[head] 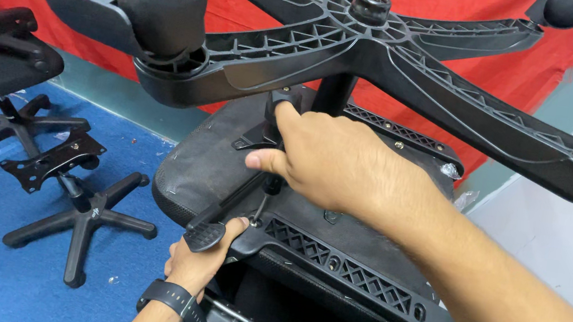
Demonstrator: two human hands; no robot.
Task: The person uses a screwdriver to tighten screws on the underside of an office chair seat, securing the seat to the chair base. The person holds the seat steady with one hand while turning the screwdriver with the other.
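Upturned black office chair (332,264), star base (364,30) uppermost.

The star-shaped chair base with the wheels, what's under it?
Under the five-armed base sits the upturned seat. The right hand grips the mechanism there; the left hand holds a lever paddle. The right hand covers the mechanism's middle.

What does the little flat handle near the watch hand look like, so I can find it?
Find the upside-down office chair seat under the big star base. At its near edge, the left hand touches a black paddle lever. It's flat and ribbed, unlike the thin rods nearby.
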